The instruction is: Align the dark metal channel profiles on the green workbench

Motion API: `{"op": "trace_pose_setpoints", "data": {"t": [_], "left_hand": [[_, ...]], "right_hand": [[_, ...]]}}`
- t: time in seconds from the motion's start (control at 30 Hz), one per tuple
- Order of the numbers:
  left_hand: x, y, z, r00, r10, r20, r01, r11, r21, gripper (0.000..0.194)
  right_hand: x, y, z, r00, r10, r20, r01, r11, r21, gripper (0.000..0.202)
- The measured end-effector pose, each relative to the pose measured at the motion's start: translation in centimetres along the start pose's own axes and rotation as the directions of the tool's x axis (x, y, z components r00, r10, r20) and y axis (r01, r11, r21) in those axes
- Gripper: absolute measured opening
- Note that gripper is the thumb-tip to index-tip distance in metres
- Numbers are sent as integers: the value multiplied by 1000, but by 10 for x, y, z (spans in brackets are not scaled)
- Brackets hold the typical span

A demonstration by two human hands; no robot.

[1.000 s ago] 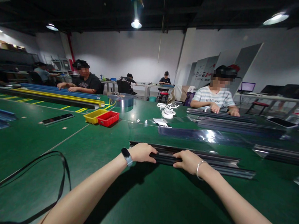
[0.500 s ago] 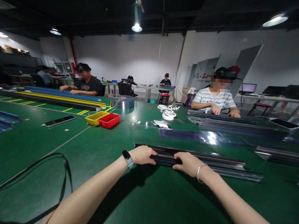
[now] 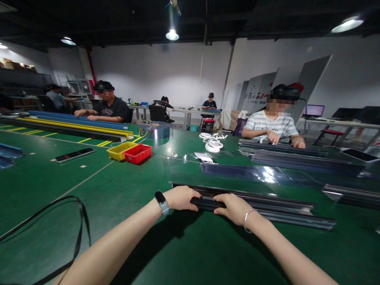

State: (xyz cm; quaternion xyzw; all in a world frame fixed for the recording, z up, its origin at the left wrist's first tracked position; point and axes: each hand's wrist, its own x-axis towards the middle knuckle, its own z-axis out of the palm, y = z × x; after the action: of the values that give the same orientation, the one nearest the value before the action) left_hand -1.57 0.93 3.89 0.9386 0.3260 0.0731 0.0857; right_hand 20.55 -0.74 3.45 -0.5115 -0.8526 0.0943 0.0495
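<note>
In front of me a long black profile strip [image 3: 289,218] lies lengthwise on the green table [image 3: 220,259]. My left hand [image 3: 183,198], below a wrist band, grips it near its left end, thumb on the near side and fingers over the top. A short way to the right, my right hand [image 3: 232,208], with a bracelet at the wrist, pinches the same strip. Just behind it runs another dark profile [image 3: 270,203], parallel and close. Whether the two profiles touch is hidden by my hands. Beyond them lies a clear plastic sheet [image 3: 236,172].
Yellow [image 3: 121,150] and red [image 3: 138,154] bins stand left of centre, with a phone [image 3: 75,155] farther left. A black strap [image 3: 79,230] loops at the near left. More dark profiles [image 3: 307,162] lie at right, before a co-worker in a striped shirt [image 3: 275,127].
My right hand has slid a little to the left along the black strip, closer to my left hand. My left hand keeps its hold in nearly the same place.
</note>
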Motion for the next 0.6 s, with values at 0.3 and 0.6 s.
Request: {"op": "trace_pose_setpoints", "data": {"t": [0.3,0.6], "left_hand": [[-1,0,-3,998,-57,16,57,998,25,34],[1,1,3,998,-36,-46,40,996,78,33]], "right_hand": [[-2,16,-8,989,112,93,-107,992,-61,38],[-4,10,-5,979,193,71,-178,968,-179,34]]}}
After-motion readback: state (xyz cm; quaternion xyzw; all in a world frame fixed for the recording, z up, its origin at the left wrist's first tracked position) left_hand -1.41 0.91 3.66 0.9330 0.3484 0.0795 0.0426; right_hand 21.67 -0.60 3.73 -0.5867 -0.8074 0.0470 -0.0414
